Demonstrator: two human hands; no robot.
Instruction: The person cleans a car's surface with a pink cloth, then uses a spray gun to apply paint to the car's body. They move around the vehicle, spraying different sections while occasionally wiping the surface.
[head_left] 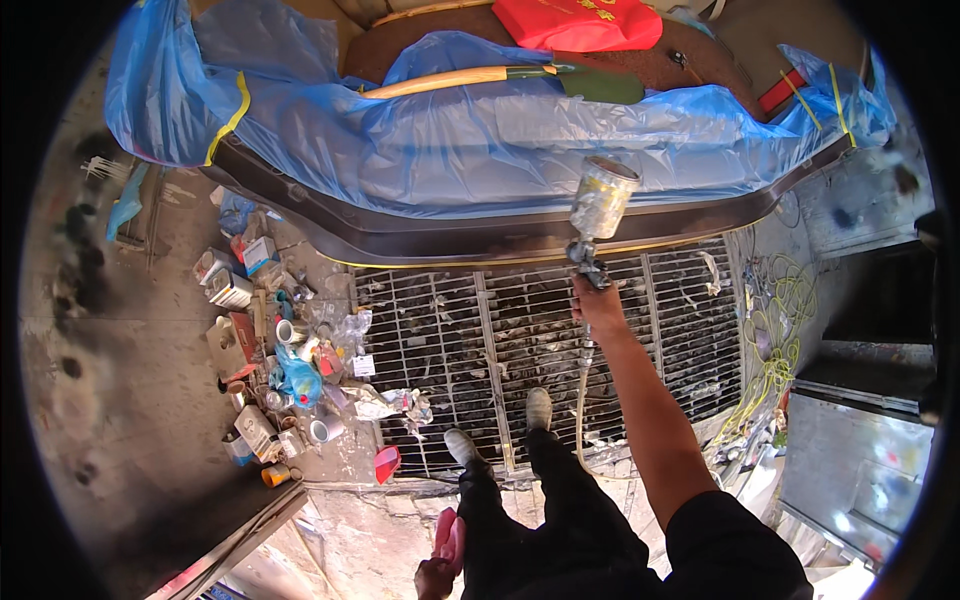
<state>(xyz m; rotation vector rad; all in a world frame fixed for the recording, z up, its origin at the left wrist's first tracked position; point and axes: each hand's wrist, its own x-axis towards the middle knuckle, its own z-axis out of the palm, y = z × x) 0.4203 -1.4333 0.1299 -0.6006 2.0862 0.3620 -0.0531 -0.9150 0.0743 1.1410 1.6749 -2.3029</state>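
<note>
In my right hand (pixel 597 300) is a paint spray gun (pixel 588 262), the fingers wrapped round its grip. Its paint-spattered cup (pixel 604 200) stands above the hand, in front of blue masking film (pixel 420 150). A pale hose (pixel 583 400) hangs from the gun. Beyond it curves a dark bumper-like vehicle panel (pixel 400 228), edged below with yellow tape; I cannot tell whether the gun is spraying. Low beside my left leg, my left hand (pixel 435 578) is closed on a folded pink thing (pixel 450 540), perhaps a cloth; part of that hand's fingers is hidden.
Under my feet lies a metal floor grate (pixel 430 340). Left of it are heaped cans, cups and boxes (pixel 255 350). A tangled yellow-green hose (pixel 775 330) lies at the right. Beyond the film are a wooden-handled shovel (pixel 440 80) and a red bag (pixel 580 22).
</note>
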